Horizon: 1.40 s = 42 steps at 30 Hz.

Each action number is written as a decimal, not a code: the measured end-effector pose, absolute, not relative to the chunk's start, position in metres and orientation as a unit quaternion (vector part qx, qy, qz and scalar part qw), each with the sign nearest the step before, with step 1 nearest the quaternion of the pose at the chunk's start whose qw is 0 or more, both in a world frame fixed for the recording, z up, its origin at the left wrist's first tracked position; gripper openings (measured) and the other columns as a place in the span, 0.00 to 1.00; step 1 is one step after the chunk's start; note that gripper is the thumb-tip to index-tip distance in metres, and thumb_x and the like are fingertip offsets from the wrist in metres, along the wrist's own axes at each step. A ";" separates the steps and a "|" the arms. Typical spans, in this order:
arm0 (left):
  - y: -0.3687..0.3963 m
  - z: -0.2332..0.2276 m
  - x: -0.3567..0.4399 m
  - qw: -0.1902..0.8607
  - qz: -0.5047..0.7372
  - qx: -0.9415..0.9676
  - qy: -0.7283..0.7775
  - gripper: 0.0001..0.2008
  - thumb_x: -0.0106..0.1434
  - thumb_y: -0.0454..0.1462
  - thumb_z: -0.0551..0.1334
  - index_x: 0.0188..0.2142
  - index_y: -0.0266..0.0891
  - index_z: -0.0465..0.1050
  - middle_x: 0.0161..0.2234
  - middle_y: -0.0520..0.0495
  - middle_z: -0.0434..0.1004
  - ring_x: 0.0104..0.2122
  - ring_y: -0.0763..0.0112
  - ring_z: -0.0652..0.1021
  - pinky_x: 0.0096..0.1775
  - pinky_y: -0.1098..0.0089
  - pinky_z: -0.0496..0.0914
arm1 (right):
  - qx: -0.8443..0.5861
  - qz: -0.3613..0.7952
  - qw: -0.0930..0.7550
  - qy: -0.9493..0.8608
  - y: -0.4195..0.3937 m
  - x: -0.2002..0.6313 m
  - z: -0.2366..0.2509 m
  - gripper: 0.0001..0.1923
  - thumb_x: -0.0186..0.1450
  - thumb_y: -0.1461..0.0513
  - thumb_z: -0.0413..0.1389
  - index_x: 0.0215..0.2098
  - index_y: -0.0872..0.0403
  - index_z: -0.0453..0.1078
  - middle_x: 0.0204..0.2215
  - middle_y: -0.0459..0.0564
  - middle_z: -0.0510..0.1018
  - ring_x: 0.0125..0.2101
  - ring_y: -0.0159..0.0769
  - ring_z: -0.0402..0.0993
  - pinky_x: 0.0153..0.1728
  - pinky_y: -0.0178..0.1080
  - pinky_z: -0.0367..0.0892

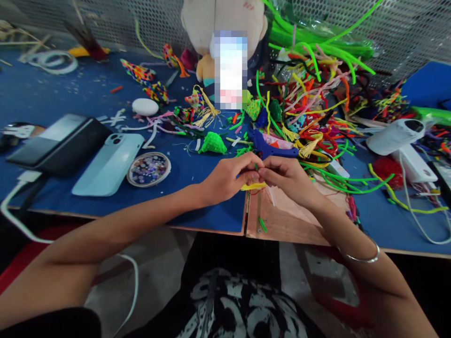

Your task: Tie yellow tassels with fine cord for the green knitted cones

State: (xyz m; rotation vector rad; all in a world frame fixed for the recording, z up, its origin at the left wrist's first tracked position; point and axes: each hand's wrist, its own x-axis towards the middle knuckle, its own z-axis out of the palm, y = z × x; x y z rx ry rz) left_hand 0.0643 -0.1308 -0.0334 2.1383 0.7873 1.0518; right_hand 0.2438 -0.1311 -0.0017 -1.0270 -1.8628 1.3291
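Observation:
My left hand [230, 177] and my right hand [289, 177] meet over the table's front part, fingertips pinched together. A small bit of green pipe cleaner [256, 166] shows at the left fingertips; most of it is hidden by the fingers. Whether the right fingers grip the same piece is hard to see. Just beyond them lies a blue glue gun [271, 149]. A bright green fuzzy woven piece [213, 142] rests to the left of it. Under the hands, something yellow [253, 186] lies on the table, and a short green piece [263, 224] lies on the bare wood.
A light blue phone [110, 164], a dark folded case [59, 141] with a white cable and a round bead container [149, 170] lie at left. Tangled coloured pipe cleaners [317, 103] heap up at back right. A lit screen [230, 70], blurred out, stands in the middle.

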 end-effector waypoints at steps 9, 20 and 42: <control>-0.127 -0.027 0.058 0.189 0.401 0.811 0.382 0.06 0.62 0.33 0.60 0.39 0.35 0.71 0.29 0.52 0.77 0.25 0.79 0.74 0.28 0.78 0.66 | -0.421 0.460 0.306 -0.720 -0.134 0.248 0.002 0.07 0.61 0.64 0.53 0.35 0.57 0.72 0.28 0.46 0.75 0.27 0.27 0.68 0.28 0.33 0.61; -0.132 -0.017 0.058 0.259 0.352 0.811 0.389 0.10 0.63 0.36 0.56 0.30 0.35 0.74 0.23 0.53 0.74 0.21 0.80 0.70 0.24 0.78 0.62 | -0.420 0.539 0.293 -0.669 -0.134 0.248 0.002 0.06 0.58 0.61 0.59 0.29 0.57 0.69 0.24 0.43 0.71 0.24 0.25 0.64 0.24 0.31 0.58; -0.132 -0.012 0.062 0.739 0.283 0.516 0.327 0.06 0.50 0.33 0.54 0.18 0.38 0.63 0.13 0.56 0.56 0.13 0.81 0.54 0.16 0.75 0.48 | -0.386 0.269 0.307 -0.827 -0.157 0.241 0.004 0.02 0.65 0.66 0.53 0.37 0.54 0.64 0.26 0.44 0.72 0.21 0.24 0.61 0.22 0.31 0.58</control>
